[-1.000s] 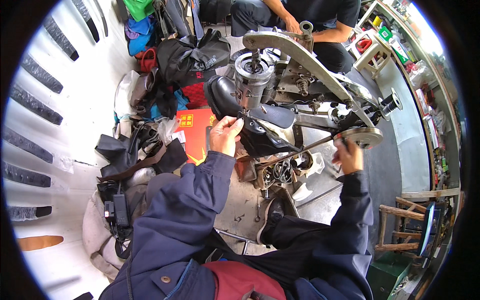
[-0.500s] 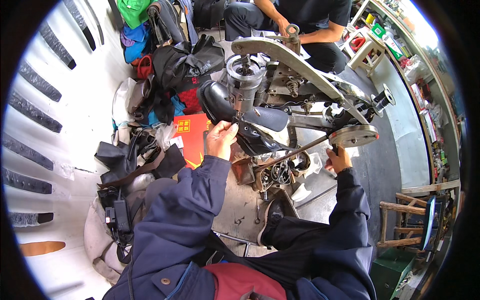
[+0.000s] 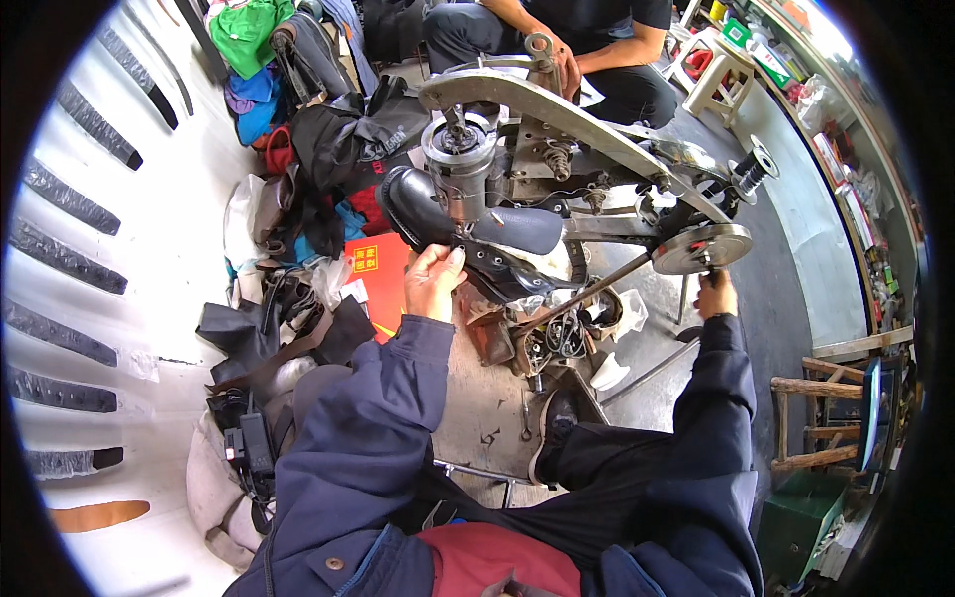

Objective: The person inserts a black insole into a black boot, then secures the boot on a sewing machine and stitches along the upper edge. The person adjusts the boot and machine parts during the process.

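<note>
A: Where is the black shoe (image 3: 408, 207) to be found?

B: At the left end of the sewing machine (image 3: 572, 114), under its upright metal cylinder (image 3: 461, 186), with the toe pointed to the machine's left. Part of the shoe's upper is hidden by that cylinder.

A: How is it held?

B: Its near edge is pinched by the left hand (image 3: 430, 287), the grip closed between thumb and fingers just below the cylinder. At the machine's right end, a dark handle (image 3: 708, 280) by the wheel (image 3: 686, 252) is clasped by the right hand (image 3: 717, 298); that grip is closed too.

A: What is gathered round about?

B: On the machine's near side, a tangle of cords (image 3: 567, 339) is seen below the shoe, and a wrench (image 3: 526, 418) nearer still. To the machine's left, a red box (image 3: 376, 291), dark leather scraps (image 3: 239, 333) and a black bag (image 3: 348, 139) are crowded together.

A: Is anything in the way?

B: The view beyond the machine is partly blocked by its long arm, behind which a seated person (image 3: 607, 40) is partly hidden. Past the machine's far right side, a cream stool (image 3: 724, 85) is seen.
</note>
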A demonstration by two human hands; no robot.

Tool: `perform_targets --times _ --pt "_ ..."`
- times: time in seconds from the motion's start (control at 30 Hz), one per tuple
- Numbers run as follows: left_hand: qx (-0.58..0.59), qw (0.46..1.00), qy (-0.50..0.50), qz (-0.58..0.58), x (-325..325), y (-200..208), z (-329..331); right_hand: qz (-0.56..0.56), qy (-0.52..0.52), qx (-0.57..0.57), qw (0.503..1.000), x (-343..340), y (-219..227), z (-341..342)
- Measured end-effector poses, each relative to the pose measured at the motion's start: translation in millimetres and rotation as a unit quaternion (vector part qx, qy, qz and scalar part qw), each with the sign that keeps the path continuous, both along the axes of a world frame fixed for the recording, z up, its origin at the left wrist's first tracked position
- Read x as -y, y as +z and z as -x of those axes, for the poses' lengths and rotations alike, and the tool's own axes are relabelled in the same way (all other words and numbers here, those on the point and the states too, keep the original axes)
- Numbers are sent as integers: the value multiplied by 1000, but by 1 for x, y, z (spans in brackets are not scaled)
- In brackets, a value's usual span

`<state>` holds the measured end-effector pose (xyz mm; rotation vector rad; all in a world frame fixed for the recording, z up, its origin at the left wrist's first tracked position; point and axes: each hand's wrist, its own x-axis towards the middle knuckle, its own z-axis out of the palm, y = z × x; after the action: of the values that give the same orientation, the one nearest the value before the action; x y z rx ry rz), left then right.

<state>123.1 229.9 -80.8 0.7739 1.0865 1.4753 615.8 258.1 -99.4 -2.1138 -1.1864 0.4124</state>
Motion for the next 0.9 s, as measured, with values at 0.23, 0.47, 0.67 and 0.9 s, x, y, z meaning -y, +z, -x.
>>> perform_targets --times 0.23,0.47,0.67,0.9 --pt "-10 1000 0 5 -2 -2 1 123 134 -24 983 12 -1 66" --pt "-7 1000 8 7 1 4 -2 116 144 -14 983 12 8 73" --pt "-15 1000 2 16 2 9 -2 127 139 -18 982 12 8 71" --pt "-465 857 202 -96 5 42 -1 142 126 -44 981 12 12 74"
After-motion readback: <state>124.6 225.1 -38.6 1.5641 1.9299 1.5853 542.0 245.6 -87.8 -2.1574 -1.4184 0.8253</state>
